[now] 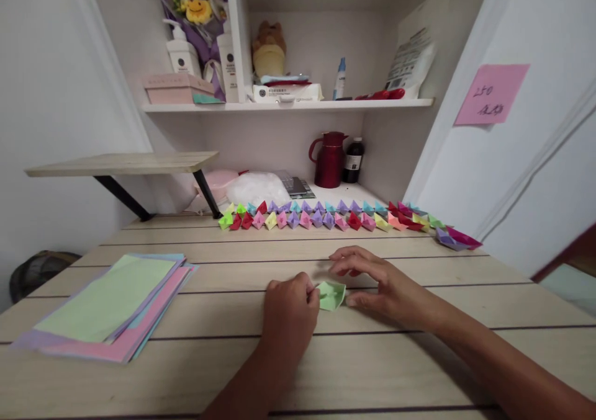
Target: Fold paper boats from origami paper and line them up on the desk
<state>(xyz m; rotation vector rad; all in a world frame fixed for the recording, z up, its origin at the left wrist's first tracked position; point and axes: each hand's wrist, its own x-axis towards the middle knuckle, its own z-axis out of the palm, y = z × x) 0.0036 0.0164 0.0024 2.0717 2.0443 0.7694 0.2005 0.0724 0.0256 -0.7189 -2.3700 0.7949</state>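
Observation:
A small light-green folded paper boat (331,296) is at the middle of the wooden table. My left hand (292,307) is closed, its thumb and fingers pinching the boat's left end. To the right of the boat, my right hand (372,283) is open, fingers curved and apart, with the thumb close to the boat's right end. Whether that thumb touches the paper I cannot tell. Behind my hands, small folded paper boats (305,221) in many colours stand in two rows along the back of the table.
A stack of coloured paper sheets (112,302) lies at the left. A raised wooden shelf (125,163) on black brackets stands behind it. At the back are a red thermos jug (330,159), a dark bottle (354,160) and a white plastic bag (258,189).

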